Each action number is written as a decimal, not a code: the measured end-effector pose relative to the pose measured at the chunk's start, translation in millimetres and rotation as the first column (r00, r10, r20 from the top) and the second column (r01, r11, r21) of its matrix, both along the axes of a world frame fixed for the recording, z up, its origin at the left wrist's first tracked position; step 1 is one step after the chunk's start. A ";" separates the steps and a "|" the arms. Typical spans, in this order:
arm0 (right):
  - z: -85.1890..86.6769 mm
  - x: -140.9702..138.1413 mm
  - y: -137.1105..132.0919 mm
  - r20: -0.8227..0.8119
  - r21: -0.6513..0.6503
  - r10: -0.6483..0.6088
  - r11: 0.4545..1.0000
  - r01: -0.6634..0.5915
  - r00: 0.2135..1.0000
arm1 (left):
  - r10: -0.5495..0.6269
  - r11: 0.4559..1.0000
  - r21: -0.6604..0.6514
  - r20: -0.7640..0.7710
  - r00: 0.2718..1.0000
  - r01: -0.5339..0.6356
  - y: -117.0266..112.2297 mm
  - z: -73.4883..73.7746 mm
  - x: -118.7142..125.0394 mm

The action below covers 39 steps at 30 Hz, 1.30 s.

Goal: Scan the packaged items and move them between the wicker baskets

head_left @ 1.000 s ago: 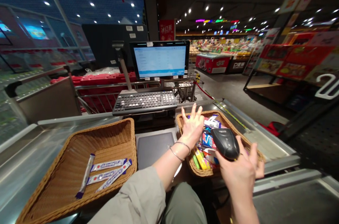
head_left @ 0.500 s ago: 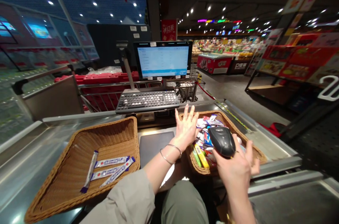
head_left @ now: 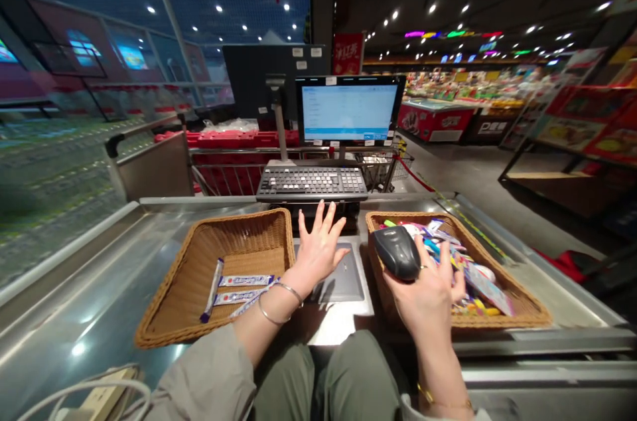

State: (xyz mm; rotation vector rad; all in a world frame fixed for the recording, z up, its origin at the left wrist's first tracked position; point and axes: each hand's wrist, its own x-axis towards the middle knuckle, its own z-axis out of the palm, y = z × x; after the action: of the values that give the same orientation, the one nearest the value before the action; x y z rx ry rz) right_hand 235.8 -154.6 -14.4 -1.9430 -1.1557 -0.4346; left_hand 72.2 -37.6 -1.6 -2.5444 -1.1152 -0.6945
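Observation:
My right hand (head_left: 425, 295) is shut on a black handheld barcode scanner (head_left: 397, 252), which it holds above the near side of a wicker basket (head_left: 517, 295) filled with colourful packaged snacks and sweets (head_left: 472, 268). My left hand (head_left: 318, 252) is open with its fingers spread, close above a dark flat scanner plate (head_left: 343, 281) and touching nothing I can make out. To its left stands a second wicker basket (head_left: 239, 225), holding several white and blue stick packets (head_left: 246, 280). My left wrist partly hides these packets.
A black keyboard (head_left: 312, 182) and a lit monitor (head_left: 348, 109) stand beyond the steel checkout counter (head_left: 74, 288). Behind them is a shopping cart (head_left: 239, 172) with red crates. White cables and a power strip (head_left: 94, 401) lie at the bottom left. Store aisles extend behind.
The view has turned left, shifting the whole scene rightward. My hands have drawn farther apart, and the right basket now sits clear of my left hand. The scanner stays in my right hand.

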 end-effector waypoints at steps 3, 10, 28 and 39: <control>-2.3 -11.7 8.8 0.029 -0.037 0.091 0.995 -0.090 0.995 | 0.039 0.999 -0.007 0.003 0.999 -0.039 2.5 -1.2 -24.5; -10.7 -34.6 26.1 0.020 -0.105 0.243 0.965 -0.239 0.970 | 0.126 0.991 -0.038 0.003 0.992 -0.125 10.0 -0.8 -74.6; -30.4 -83.2 66.9 -0.011 -0.130 0.431 0.894 -0.429 0.902 | 0.205 0.952 -0.174 -0.250 0.946 -0.252 53.6 -42.6 -188.8; -48.5 -84.9 70.6 -0.040 -0.153 0.457 0.876 -0.457 0.889 | 0.050 0.906 -0.342 -0.501 0.864 -0.250 75.1 -70.6 -224.6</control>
State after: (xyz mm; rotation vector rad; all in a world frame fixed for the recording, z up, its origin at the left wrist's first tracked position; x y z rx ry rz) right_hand 150.9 -84.1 -62.9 -1.7171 -1.6354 -0.0851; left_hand -152.4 37.6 -72.3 -2.6741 -1.3501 0.2421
